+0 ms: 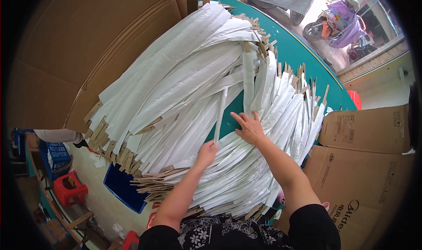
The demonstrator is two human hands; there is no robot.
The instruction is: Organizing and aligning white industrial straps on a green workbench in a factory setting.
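Observation:
Long flat strips in white sleeves, with brown ends sticking out, lie heaped over a green table (285,41). One big pile of white strips (176,69) fans out to the left, and another pile (281,122) runs along the right and near side. Between them a patch of green tabletop shows. My left hand (207,153) is closed around the lower end of a narrow white strip (220,111), which stands up from the hand and leans slightly right. My right hand (249,127) is open, fingers spread toward the left, over the edge of the right pile.
A tall cardboard sheet (88,34) rises at the left, and a cardboard box (351,175) stands at the right. Below the table's left side are a blue bin (125,188) and a red stool (70,188). A motorbike (336,25) stands beyond the doorway.

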